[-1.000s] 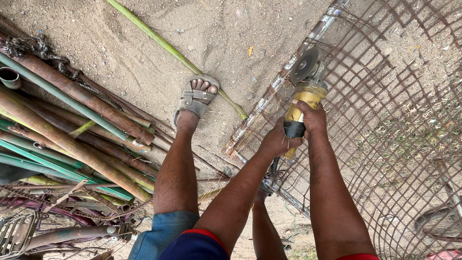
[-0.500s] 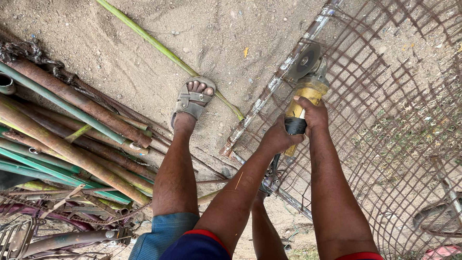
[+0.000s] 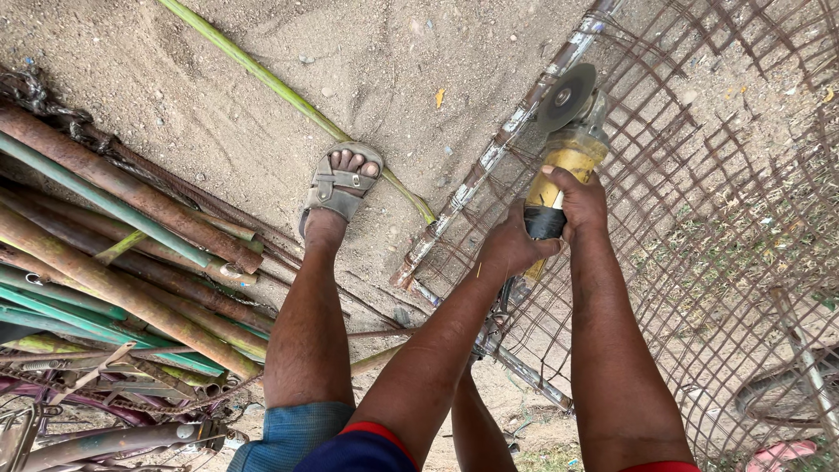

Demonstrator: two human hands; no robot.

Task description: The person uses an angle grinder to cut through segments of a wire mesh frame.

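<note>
A yellow angle grinder (image 3: 566,162) with a grey cutting disc (image 3: 566,96) is held in both of my hands, pointing away from me. My right hand (image 3: 578,199) wraps the yellow body from the right. Lower down, my left hand (image 3: 509,245) grips the black rear part of the tool. The disc sits beside the metal frame bar (image 3: 489,162) that edges a rusty wire mesh panel (image 3: 699,218). My left foot in a grey sandal (image 3: 336,188) stands on sandy ground left of the bar.
A pile of rusty and green-painted pipes (image 3: 114,253) lies at the left, with a chain (image 3: 39,96) across its top. A green stalk (image 3: 280,87) runs diagonally over the sand. A wheel (image 3: 786,393) shows at the lower right under the mesh.
The grinder and both hands have shifted slightly along the frame bar; the view has moved a little. My grip stays the same.
</note>
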